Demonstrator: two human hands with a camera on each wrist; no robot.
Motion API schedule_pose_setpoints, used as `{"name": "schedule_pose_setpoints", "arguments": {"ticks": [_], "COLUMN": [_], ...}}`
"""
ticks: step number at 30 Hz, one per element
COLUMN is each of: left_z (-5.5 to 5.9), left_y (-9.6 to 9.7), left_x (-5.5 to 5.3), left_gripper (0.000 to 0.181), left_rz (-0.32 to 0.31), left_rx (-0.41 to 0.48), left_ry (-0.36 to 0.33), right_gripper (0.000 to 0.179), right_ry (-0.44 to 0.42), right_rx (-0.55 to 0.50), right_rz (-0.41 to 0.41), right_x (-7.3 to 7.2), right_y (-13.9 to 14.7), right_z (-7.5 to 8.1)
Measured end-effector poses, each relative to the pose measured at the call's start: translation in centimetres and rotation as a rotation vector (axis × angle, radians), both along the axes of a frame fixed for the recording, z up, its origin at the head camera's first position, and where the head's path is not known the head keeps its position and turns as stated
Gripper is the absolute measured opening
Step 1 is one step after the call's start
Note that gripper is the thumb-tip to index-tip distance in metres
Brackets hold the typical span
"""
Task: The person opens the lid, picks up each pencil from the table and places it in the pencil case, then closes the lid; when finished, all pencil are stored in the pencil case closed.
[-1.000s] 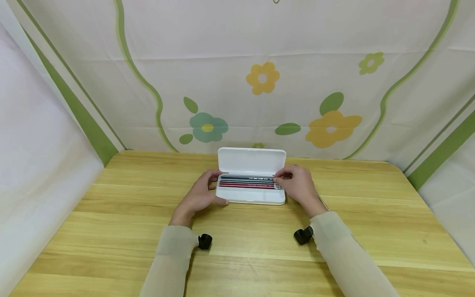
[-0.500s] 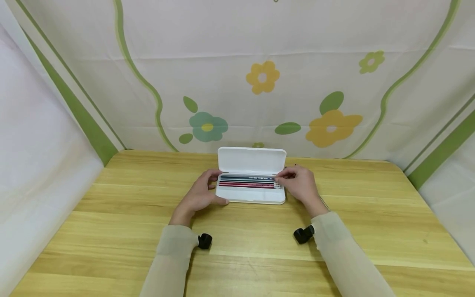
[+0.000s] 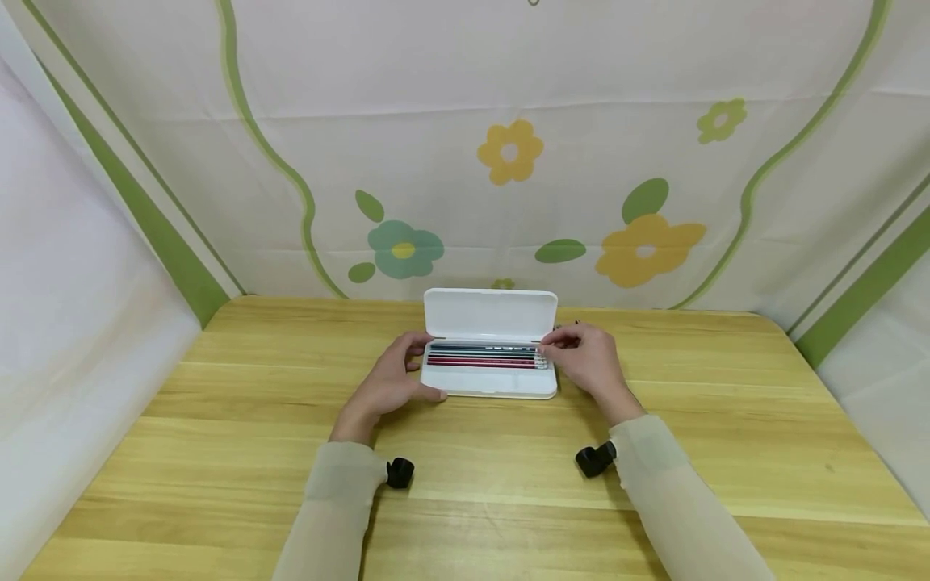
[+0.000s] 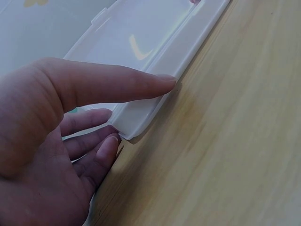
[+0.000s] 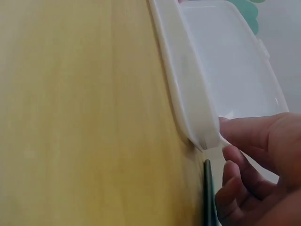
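Note:
A white pencil case [image 3: 488, 383] lies with its lid [image 3: 491, 315] raised at the back. Several pencils [image 3: 479, 363], dark green-blue and red, lie side by side inside, white-tipped ends to the right. My left hand [image 3: 390, 379] grips the case's left end, thumb along the front edge and fingers at the side and back; the left wrist view shows the thumb [image 4: 141, 87] on the front wall. My right hand [image 3: 587, 359] is at the right end, thumb and forefinger pinching the end of the rearmost dark pencil [image 3: 501, 348]. The case wall hides those fingertips in the right wrist view.
A dark green pencil [image 5: 208, 193] lies on the wooden table [image 3: 479, 500] beside the case, under the right hand. A flower-printed curtain [image 3: 436, 161] hangs close behind the lid, along the table's back edge.
The right thumb and forefinger have drawn slightly right, baring more of the pencils' white-tipped ends. The left hand and case keep their places; the head view has shifted a little.

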State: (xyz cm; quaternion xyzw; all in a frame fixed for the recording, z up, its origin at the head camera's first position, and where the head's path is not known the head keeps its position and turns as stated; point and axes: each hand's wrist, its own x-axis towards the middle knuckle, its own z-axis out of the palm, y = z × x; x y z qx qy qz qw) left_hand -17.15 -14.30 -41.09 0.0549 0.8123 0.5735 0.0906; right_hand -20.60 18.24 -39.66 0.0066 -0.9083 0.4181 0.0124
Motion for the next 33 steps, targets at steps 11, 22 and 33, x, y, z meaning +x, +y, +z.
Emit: {"name": "schedule_pose_setpoints", "arguments": {"ticks": [11,22,33], "left_z": [-0.1,0.0,0.0], "left_y": [0.1,-0.4,-0.4], "left_x": [-0.3,-0.4,-0.3], "left_gripper": [0.09,0.09,0.091], "left_rz": [-0.009,-0.009,0.009], "left_rx": [0.017,0.005,-0.005], "left_ry": [-0.005,-0.007,-0.008], "right_gripper": [0.021,0.039,0.042], "right_ry": [0.019,-0.068,-0.112], "right_rx": [-0.042,-0.186,-0.199], "right_rz": [0.042,-0.005,-0.003], "right_x": [2.1,5.0,6.5], "right_y": [2.2,4.8,7.9], "right_z": [2.6,2.9,2.1]}}
